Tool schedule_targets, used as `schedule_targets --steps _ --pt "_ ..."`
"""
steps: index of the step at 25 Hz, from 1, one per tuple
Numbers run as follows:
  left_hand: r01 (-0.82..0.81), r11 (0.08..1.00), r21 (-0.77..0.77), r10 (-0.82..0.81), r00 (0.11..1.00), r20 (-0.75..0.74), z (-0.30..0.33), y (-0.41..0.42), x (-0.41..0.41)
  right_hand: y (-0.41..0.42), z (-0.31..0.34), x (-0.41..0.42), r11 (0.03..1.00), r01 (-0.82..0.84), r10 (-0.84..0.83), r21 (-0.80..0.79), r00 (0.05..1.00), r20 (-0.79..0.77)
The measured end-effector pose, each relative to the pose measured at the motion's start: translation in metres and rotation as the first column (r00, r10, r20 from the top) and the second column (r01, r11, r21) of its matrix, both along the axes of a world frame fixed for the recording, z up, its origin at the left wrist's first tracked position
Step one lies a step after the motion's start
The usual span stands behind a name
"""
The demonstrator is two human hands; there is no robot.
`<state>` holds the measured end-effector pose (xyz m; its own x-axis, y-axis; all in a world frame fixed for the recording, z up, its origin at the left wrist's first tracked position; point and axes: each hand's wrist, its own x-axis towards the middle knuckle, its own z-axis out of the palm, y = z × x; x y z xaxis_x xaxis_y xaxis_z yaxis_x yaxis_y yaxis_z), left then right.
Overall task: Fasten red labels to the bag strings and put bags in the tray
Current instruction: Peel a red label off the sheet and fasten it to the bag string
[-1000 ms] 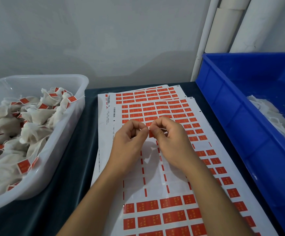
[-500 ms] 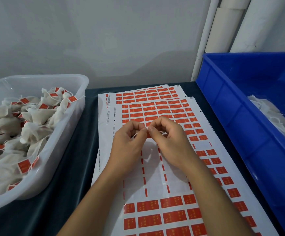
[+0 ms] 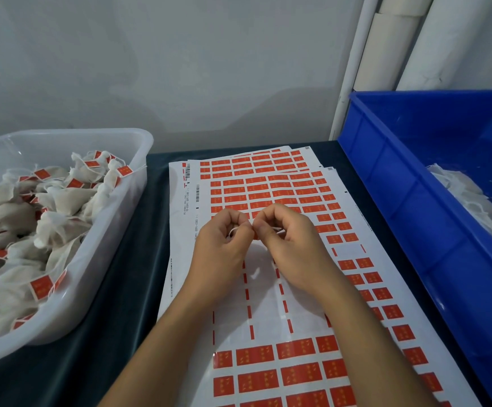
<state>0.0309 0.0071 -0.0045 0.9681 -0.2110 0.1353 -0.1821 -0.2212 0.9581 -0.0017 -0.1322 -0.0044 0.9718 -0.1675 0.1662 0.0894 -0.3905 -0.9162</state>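
Both hands meet over the middle of the top label sheet [image 3: 268, 304], fingertips almost touching. Left hand [image 3: 224, 245] is curled, thumb and forefinger pinching a thin white string [image 3: 234, 229]. Right hand [image 3: 288, 245] is likewise curled; a short white strand shows by its thumb, and a sliver of red sits between the two pinches, probably a label being folded round the string. Too small to be sure.

String runs roughly left to right between the two pinches. The bag it belongs to is not visible; likely hidden under the palms, cannot tell.

Clear tray [image 3: 139, 171] sits well to the left, heaped with labelled bags [image 3: 62, 198]. Left hand is the nearer one to it, so the drop-off looks like a leftward carry. Blue bin [image 3: 400, 201] stands on the right, holding white unlabelled bags [image 3: 467, 198]; right hand is nearer that supply.

Sheet shows a stripped patch under and below the hands, with only thin red strips left; full rows of red labels [image 3: 280, 189] lie just beyond the fingers and near the bottom edge.

Judgement: label fastening in progress, not yet ready for the tray.
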Motion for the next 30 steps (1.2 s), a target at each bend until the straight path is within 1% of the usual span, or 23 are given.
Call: schedule_targets --steps 4,9,15,17,19,20,23,24,26,28,30 --pt "-0.044 0.999 -0.023 0.044 0.999 -0.019 -0.0014 -0.0011 0.0014 0.0004 0.0022 -0.0014 1.0 0.011 -0.011 0.008 1.0 0.019" --pt "-0.003 0.998 -0.06 0.002 1.0 -0.01 -0.0012 -0.0001 0.0015 -0.0012 0.0035 -0.0017 0.999 0.039 -0.038 -0.023 0.998 0.045" --pt "-0.018 0.998 -0.057 0.016 0.999 -0.029 -0.0014 -0.001 0.0019 -0.0002 0.0023 -0.0013 1.0 0.008 -0.009 0.012 1.0 0.03" --pt "-0.003 0.997 -0.079 0.001 1.0 -0.029 -0.0021 0.0 0.0029 -0.0007 0.0016 -0.0014 1.0 0.029 -0.029 0.007 0.999 0.043" --pt "0.036 0.994 -0.108 -0.039 0.999 -0.024 -0.003 0.002 0.004 -0.002 0.0016 -0.0009 0.996 0.089 -0.089 0.005 0.994 0.069" --pt "0.052 0.995 -0.085 -0.054 0.998 -0.018 -0.0028 0.0038 0.0046 -0.0026 0.0019 -0.0005 0.991 0.13 -0.131 0.011 0.988 0.086" --pt "0.058 0.993 0.099 -0.062 0.998 0.032 -0.0051 0.0061 0.0056 -0.0046 0.0028 0.0003 0.971 0.23 -0.236 0.058 0.964 0.126" --pt "0.049 0.989 0.142 -0.056 0.997 0.05 -0.0058 0.0056 0.0054 -0.0047 0.0029 0.0006 0.968 0.243 -0.248 0.058 0.959 0.135" --pt "-0.014 0.974 0.224 -0.018 0.99 0.137 -0.0087 0.0033 0.0048 -0.0041 0.003 0.0011 0.965 0.257 -0.263 0.055 0.954 0.142" --pt "-0.094 0.964 0.25 0.049 0.982 0.181 -0.0091 0.0011 0.0046 -0.0037 0.0038 0.0013 0.959 0.274 -0.281 0.067 0.95 0.139" --pt "-0.133 0.973 0.188 0.102 0.981 0.163 -0.0082 0.0009 0.0039 -0.0038 0.0044 0.001 0.963 0.258 -0.266 0.077 0.956 0.128"
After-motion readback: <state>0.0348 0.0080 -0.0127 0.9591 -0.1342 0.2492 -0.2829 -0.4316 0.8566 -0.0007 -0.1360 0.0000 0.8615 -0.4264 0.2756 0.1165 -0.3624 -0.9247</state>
